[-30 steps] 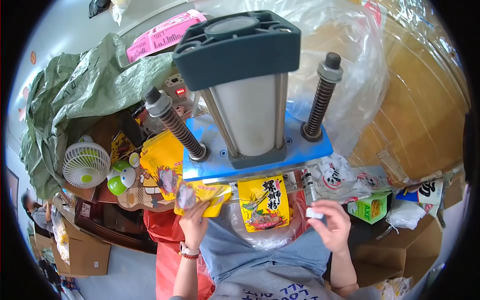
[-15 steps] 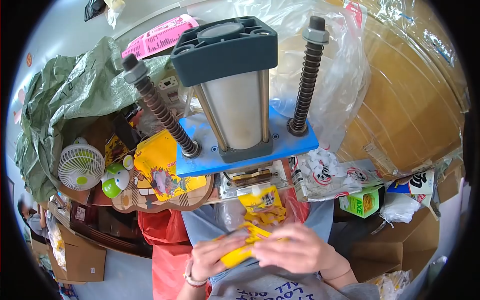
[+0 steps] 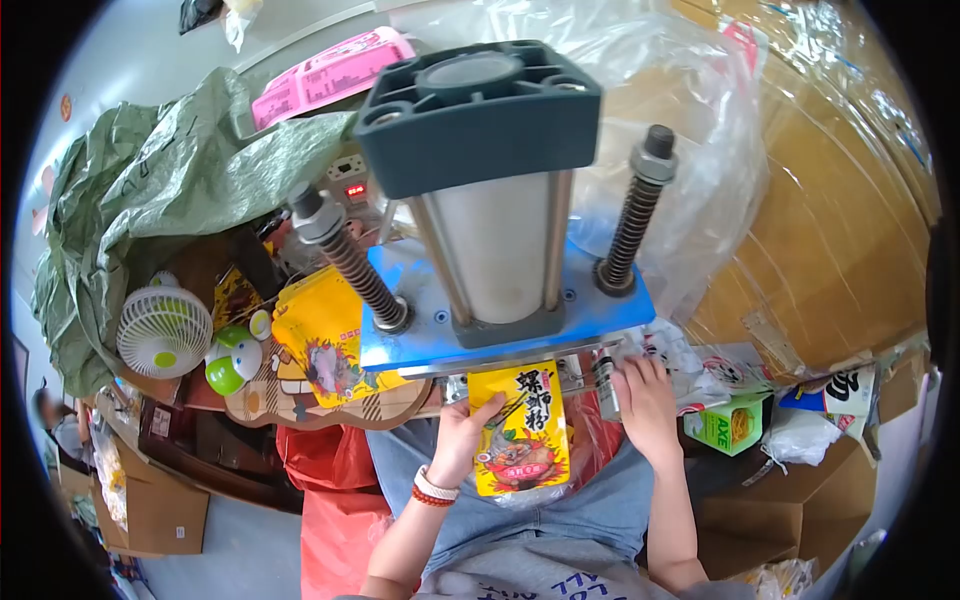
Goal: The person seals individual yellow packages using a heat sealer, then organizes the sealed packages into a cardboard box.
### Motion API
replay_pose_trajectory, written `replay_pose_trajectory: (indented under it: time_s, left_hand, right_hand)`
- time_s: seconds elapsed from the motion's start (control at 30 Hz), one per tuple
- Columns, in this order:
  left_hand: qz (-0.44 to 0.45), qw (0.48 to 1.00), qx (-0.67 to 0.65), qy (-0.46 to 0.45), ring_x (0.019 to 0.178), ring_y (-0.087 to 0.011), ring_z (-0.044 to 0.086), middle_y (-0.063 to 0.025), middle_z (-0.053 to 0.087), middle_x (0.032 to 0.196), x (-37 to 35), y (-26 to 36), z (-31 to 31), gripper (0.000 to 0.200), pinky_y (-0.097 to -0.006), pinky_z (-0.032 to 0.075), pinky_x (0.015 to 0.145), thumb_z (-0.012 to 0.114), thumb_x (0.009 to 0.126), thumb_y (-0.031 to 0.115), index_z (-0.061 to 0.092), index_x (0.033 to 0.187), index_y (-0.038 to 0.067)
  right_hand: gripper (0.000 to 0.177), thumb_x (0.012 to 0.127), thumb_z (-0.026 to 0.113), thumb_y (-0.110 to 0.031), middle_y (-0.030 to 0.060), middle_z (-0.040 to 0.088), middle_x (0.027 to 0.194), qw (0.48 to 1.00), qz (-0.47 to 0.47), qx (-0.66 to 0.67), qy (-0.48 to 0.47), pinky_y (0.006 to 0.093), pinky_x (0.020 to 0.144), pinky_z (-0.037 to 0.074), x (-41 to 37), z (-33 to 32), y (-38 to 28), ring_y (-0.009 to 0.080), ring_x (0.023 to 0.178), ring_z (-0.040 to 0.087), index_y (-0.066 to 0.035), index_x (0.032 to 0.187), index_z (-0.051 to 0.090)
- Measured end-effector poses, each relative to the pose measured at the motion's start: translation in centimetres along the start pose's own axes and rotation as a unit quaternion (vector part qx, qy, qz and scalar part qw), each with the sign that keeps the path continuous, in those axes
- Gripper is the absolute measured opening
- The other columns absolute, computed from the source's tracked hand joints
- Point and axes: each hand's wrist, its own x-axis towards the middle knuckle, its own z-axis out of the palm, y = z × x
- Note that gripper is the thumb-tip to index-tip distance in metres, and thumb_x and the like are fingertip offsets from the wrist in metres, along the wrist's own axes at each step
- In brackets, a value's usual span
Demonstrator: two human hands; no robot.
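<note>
My left hand [image 3: 466, 436] pinches the left edge of a yellow printed pouch [image 3: 522, 436], which hangs upright with its top edge just under the press's blue plate [image 3: 410, 335]. My right hand [image 3: 648, 408] lies with fingers spread over the white printed plastic packets [image 3: 690, 372] to the right of the press. Nothing can be seen held in it. The press's grey cylinder [image 3: 500, 250] rises above the plate between two spring rods. Under the plate, the parts of the press are mostly hidden.
More yellow pouches [image 3: 325, 340] lie on a wooden board [image 3: 400, 402] at the left, near a small white fan [image 3: 165, 330]. A green AXE box [image 3: 728, 425] stands at the right, before a large cardboard box [image 3: 830, 240]. Far left, a person [image 3: 65, 430] is partly visible.
The yellow pouch has moved up to the press and now shows its printed face. My right hand has let go of it and moved right. The press's plate sits lower over the base.
</note>
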Motion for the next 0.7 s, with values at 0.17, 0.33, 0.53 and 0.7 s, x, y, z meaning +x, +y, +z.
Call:
replay_pose_trajectory:
  time_s: [0.17,0.33,0.53,0.7]
  left_hand:
    - [0.345,0.615,0.657,0.265,0.122,-0.0307,0.05,-0.0183,0.054,0.126,-0.1,5.1,-4.9,0.067,-0.0509,0.033,0.107,0.076,0.082,0.041,0.05,0.128,0.0]
    - [0.3,0.588,0.745,0.091,0.136,-0.0285,0.042,-0.0132,0.048,0.144,-1.2,2.6,-12.2,0.071,-0.0542,0.03,0.11,0.078,0.077,0.031,0.051,0.137,0.007]
    - [0.363,0.784,0.482,0.143,0.096,-0.0227,0.071,-0.014,0.073,0.1,-6.6,3.3,-9.0,0.038,-0.0305,0.056,0.076,0.065,0.071,-0.011,0.073,0.105,0.005]
    - [0.504,0.647,0.566,0.077,0.097,-0.0267,0.071,-0.0072,0.074,0.096,-10.5,4.7,-3.1,0.035,-0.0353,0.056,0.084,0.06,0.063,-0.012,0.073,0.092,0.003]
  right_hand:
    - [0.023,0.098,0.054,-0.022,0.015,0.06,0.099,0.999,0.004,-0.036,-0.019,0.0435,0.088,0.043,-2.1,-1.8,-0.5,0.0349,0.099,0.056,-0.002,0.107,0.061]
    - [0.02,0.09,0.07,-0.012,0.0076,0.06,0.088,0.96,0.124,0.248,-0.04,0.0317,0.07,0.048,-1.8,-1.3,1.2,0.0173,0.078,0.059,-0.003,0.095,0.053]
    - [0.027,0.082,0.072,0.001,0.0087,0.066,0.098,0.924,0.012,0.373,0.085,0.0284,0.078,0.051,-3.0,-6.8,-6.4,0.0148,0.088,0.063,-0.001,0.105,0.057]
    - [0.038,0.076,0.081,-0.02,0.0068,0.064,0.092,0.943,-0.286,0.166,0.026,0.0349,0.063,0.05,-2.0,-4.3,-10.5,0.0226,0.073,0.061,-0.004,0.108,0.068]
